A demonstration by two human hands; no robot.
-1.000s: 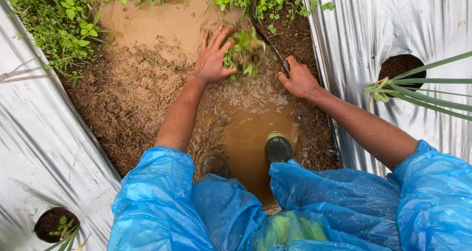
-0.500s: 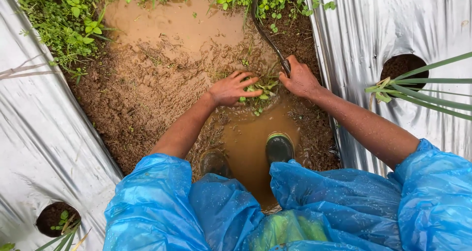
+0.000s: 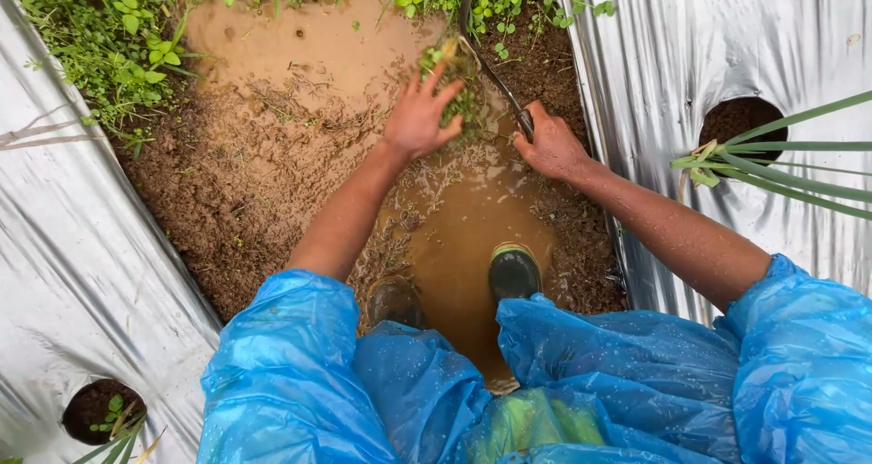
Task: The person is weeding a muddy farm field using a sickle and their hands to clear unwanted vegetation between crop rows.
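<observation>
Bright blue, glossy raincoat sleeves (image 3: 300, 373) speckled with water droplets, with a patch of yellow-green showing between the folds. Muddy water (image 3: 463, 246) is opaque tan-brown; the wet soil (image 3: 227, 182) around it is darker reddish brown. Silver-grey plastic mulch sheets (image 3: 690, 46) carry pale wrinkle streaks and dark round holes. Weeds (image 3: 100, 37) are vivid green. Rubber boots (image 3: 514, 271) are dark, one with a green rim.

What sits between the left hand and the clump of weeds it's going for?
Nothing visible. The left hand already grips the weed clump above the muddy furrow; the right hand holds the curved tool beside it.
</observation>
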